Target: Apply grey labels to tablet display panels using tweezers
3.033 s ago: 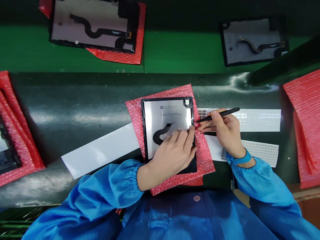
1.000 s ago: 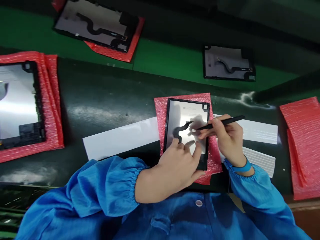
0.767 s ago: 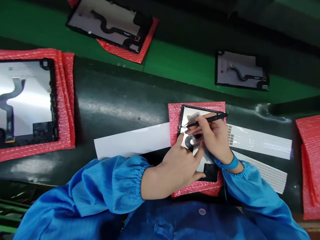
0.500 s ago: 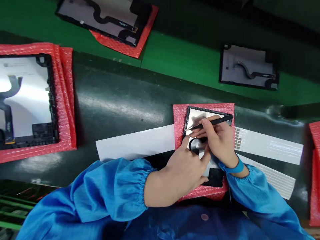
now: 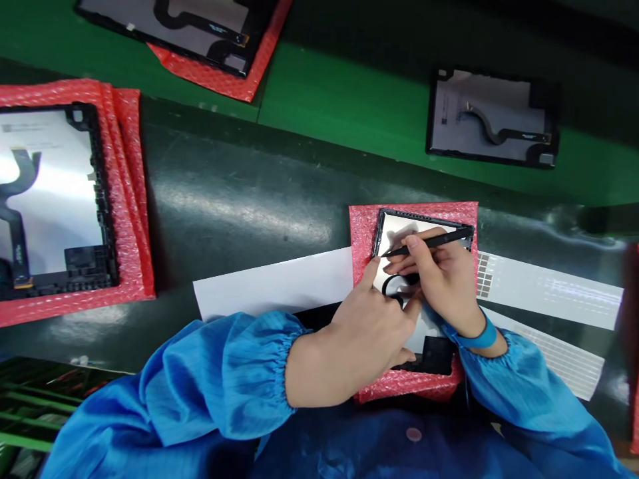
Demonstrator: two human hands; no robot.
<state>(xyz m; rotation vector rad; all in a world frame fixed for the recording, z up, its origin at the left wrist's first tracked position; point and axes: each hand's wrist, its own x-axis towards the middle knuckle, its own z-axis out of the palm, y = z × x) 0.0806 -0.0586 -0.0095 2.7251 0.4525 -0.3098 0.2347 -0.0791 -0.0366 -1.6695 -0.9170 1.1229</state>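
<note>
A tablet panel (image 5: 399, 229) with a silver back and a black flex cable lies on a red bubble-wrap sheet (image 5: 362, 229) in front of me. My left hand (image 5: 364, 332) rests flat on the panel, fingers spread, index fingertip at its left edge. My right hand (image 5: 442, 283) is closed on black tweezers (image 5: 429, 243), whose tip touches the panel's left edge near the top corner. A blue strap circles my right wrist.
White label strips (image 5: 549, 289) lie right of the panel, and white paper (image 5: 272, 286) to its left. Another panel on red wraps (image 5: 54, 199) sits at far left. Two more panels (image 5: 492, 120) lie on the green belt (image 5: 349, 110) behind.
My right hand has carried the tweezers from the panel's right edge across to its left edge. My left hand slid leftward on the panel. The view shifted, revealing the left stack.
</note>
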